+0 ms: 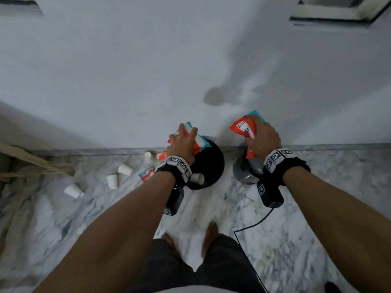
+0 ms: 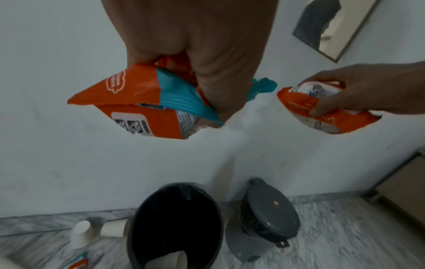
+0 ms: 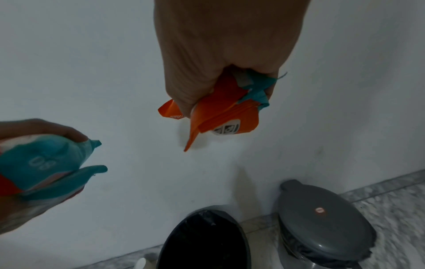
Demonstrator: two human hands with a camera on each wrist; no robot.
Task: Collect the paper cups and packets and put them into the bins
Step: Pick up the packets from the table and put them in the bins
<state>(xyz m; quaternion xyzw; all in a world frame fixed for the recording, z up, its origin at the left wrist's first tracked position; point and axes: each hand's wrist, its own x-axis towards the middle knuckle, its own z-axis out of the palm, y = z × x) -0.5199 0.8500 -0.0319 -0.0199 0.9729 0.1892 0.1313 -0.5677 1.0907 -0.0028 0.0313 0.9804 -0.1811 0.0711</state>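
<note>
My left hand (image 1: 183,142) grips orange and teal packets (image 2: 142,103) above the open black bin (image 1: 208,163). A paper cup (image 2: 170,259) lies inside that bin. My right hand (image 1: 261,138) clutches another crumpled orange packet (image 3: 220,112) above the grey bin (image 3: 319,225), whose lid is down. Several white paper cups (image 1: 73,190) lie on the marble floor to the left of the bins, with one more packet (image 1: 147,174) among them.
Both bins stand against a white wall (image 1: 148,81). A black cable (image 1: 254,224) trails over the floor near my feet (image 1: 211,231). Pale wooden sticks (image 1: 31,159) lean at the far left. A low wooden piece (image 2: 404,191) stands to the right.
</note>
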